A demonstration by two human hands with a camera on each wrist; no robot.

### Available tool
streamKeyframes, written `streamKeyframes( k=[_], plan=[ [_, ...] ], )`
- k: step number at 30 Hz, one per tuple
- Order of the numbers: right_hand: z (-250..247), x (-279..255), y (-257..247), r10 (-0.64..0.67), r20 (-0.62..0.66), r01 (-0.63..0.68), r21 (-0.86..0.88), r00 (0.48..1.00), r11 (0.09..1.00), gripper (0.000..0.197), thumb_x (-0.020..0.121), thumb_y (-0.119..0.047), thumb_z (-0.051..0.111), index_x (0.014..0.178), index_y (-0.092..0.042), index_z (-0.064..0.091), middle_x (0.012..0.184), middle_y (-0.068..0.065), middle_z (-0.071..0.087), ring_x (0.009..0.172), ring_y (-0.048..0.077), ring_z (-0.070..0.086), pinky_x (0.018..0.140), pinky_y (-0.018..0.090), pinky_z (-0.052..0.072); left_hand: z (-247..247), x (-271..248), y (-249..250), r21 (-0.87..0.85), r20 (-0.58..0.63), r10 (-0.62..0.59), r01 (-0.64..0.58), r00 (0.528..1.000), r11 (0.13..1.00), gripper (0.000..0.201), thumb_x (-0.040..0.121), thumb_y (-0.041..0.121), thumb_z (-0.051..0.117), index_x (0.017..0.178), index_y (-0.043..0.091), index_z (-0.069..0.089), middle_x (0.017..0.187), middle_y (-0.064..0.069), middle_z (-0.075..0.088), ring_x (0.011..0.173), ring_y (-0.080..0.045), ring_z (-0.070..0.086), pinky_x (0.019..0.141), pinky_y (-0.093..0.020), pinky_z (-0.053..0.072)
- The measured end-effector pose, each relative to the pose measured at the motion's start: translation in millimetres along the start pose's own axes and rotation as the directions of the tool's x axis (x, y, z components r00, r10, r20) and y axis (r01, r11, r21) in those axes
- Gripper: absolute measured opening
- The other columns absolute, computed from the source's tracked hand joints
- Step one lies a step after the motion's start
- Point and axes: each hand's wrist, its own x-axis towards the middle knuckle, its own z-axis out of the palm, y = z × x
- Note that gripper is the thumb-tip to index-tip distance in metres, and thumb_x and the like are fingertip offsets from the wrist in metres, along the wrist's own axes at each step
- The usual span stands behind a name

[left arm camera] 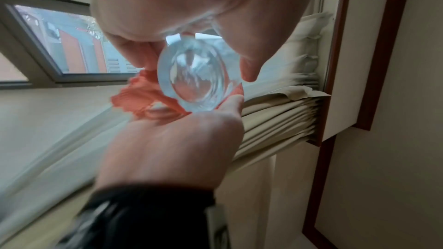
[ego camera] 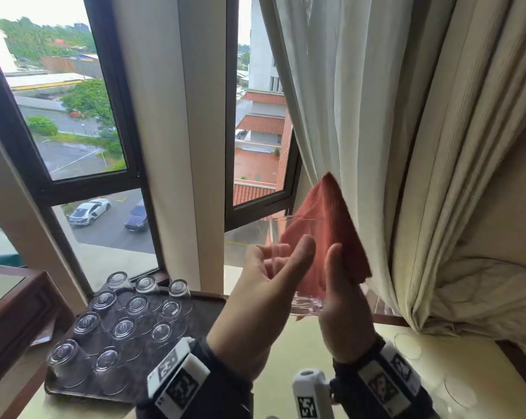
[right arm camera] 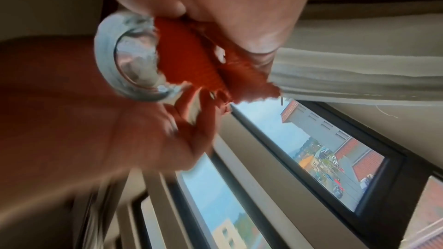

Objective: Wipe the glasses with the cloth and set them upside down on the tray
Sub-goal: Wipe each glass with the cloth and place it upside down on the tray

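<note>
My left hand (ego camera: pixel 283 255) grips a clear glass (ego camera: pixel 305 304) at chest height in front of the window, its thick base toward me. In the left wrist view that base (left arm camera: pixel 194 77) sits between thumb and fingers. My right hand (ego camera: pixel 340 282) holds a red cloth (ego camera: pixel 325 225) against the glass's right side, thumb on the fabric. The right wrist view shows the cloth (right arm camera: pixel 199 63) bunched beside the glass (right arm camera: pixel 129 60). Below left, a dark tray (ego camera: pixel 204 316) carries several glasses upside down (ego camera: pixel 124 328).
Cream curtains (ego camera: pixel 376 146) hang close behind the cloth and bunch on the table's right. Two clear glasses (ego camera: pixel 407 346) stand on the pale tabletop at right. A dark wooden cabinet (ego camera: pixel 14 313) borders the tray's left. The window frame (ego camera: pixel 128 176) runs behind.
</note>
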Motion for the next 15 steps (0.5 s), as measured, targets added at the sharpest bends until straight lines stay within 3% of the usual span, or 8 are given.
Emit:
streamKeyframes(
  k=[2, 4, 7, 9, 11, 13, 14, 15],
  plan=[
    [-3.3, 8.0, -11.7, 0.030, -0.016, -0.030, 0.022, 0.999, 0.999, 0.069, 0.095, -0.068, 0.048, 0.150, -0.029, 0.038, 0.118, 0.018, 0.068, 0.105, 0.028, 0.070, 0.085, 0.016, 0.053, 6.3, -5.3, 0.4, -0.002, 0.037, 0.013, -0.013, 0.999, 1.000, 0.051, 0.097, 0.048, 0.055, 0.128, 0.007, 0.060, 0.088, 0.023, 0.076, 0.084, 0.011, 0.068, 0.074, -0.005, 0.048],
    [4.1, 4.1, -11.7, -0.093, -0.070, 0.088, -0.072, 0.993, 0.994, 0.065, 0.098, -0.064, 0.045, 0.150, -0.025, 0.043, 0.133, 0.006, 0.064, 0.122, 0.024, 0.062, 0.093, 0.017, 0.051, 7.5, -5.2, 6.8, -0.027, 0.008, 0.010, -0.009, 1.000, 1.000, 0.052, 0.101, 0.055, 0.047, 0.127, 0.016, 0.070, 0.103, 0.023, 0.078, 0.102, 0.007, 0.069, 0.088, -0.014, 0.050],
    [21.6, -15.0, -10.9, -0.244, 0.032, 0.241, 0.071, 0.969, 0.968, 0.056, 0.106, -0.051, 0.033, 0.150, -0.018, 0.045, 0.156, 0.011, 0.044, 0.145, 0.026, 0.041, 0.116, 0.035, 0.039, -3.8, 1.3, 17.7, -0.080, -0.124, -0.013, 0.004, 0.992, 0.997, 0.058, 0.101, 0.071, 0.048, 0.126, 0.026, 0.074, 0.127, -0.008, 0.073, 0.120, -0.031, 0.066, 0.105, -0.047, 0.051],
    [27.6, -29.7, 0.5, -0.330, 0.116, 0.326, 0.053, 0.937, 0.944, 0.055, 0.108, -0.045, 0.028, 0.157, -0.022, 0.034, 0.164, 0.007, 0.030, 0.154, 0.029, 0.023, 0.124, 0.040, 0.024, -13.1, 7.1, 23.5, -0.108, -0.167, 0.010, -0.028, 0.986, 0.994, 0.058, 0.100, 0.074, 0.048, 0.129, 0.029, 0.069, 0.135, -0.018, 0.065, 0.123, -0.039, 0.064, 0.105, -0.055, 0.053],
    [24.3, -35.3, 9.8, -0.218, 0.127, 0.213, 0.051, 0.968, 0.976, 0.060, 0.103, -0.062, 0.031, 0.154, -0.032, 0.037, 0.158, -0.011, 0.042, 0.152, 0.017, 0.027, 0.119, 0.019, 0.026, -16.6, 7.8, 28.5, -0.129, -0.182, 0.015, -0.039, 0.983, 0.991, 0.054, 0.097, 0.072, 0.052, 0.131, 0.032, 0.063, 0.129, -0.013, 0.067, 0.114, -0.036, 0.068, 0.096, -0.047, 0.060],
    [19.4, -32.4, 5.0, 0.111, 0.149, -0.127, 0.104, 0.983, 0.986, 0.077, 0.071, -0.096, 0.041, 0.123, -0.041, 0.055, 0.120, -0.032, 0.063, 0.130, -0.005, 0.052, 0.092, -0.004, 0.036, -12.8, 4.0, 26.6, -0.118, -0.137, 0.047, -0.064, 0.989, 0.991, 0.053, 0.095, 0.070, 0.059, 0.130, 0.030, 0.063, 0.102, -0.003, 0.069, 0.090, -0.026, 0.067, 0.079, -0.035, 0.061],
    [16.5, -27.4, -0.6, 0.218, 0.161, -0.243, 0.156, 0.962, 0.957, 0.080, 0.061, -0.100, 0.044, 0.112, -0.039, 0.056, 0.106, -0.036, 0.063, 0.110, -0.017, 0.059, 0.080, -0.006, 0.038, -9.6, 2.0, 22.1, -0.101, -0.105, 0.066, -0.076, 0.992, 0.992, 0.053, 0.095, 0.069, 0.060, 0.129, 0.029, 0.064, 0.092, -0.002, 0.066, 0.083, -0.022, 0.063, 0.074, -0.031, 0.059],
    [12.6, -18.6, -0.4, 0.242, 0.141, -0.265, 0.183, 0.960, 0.947, 0.069, 0.069, -0.091, 0.046, 0.108, -0.035, 0.056, 0.099, -0.035, 0.066, 0.097, -0.020, 0.062, 0.077, -0.004, 0.042, -5.2, -0.4, 18.4, -0.074, -0.079, 0.077, -0.083, 0.994, 0.994, 0.050, 0.098, 0.065, 0.058, 0.129, 0.026, 0.064, 0.087, 0.000, 0.066, 0.080, -0.017, 0.064, 0.072, -0.026, 0.058]
  ],
)
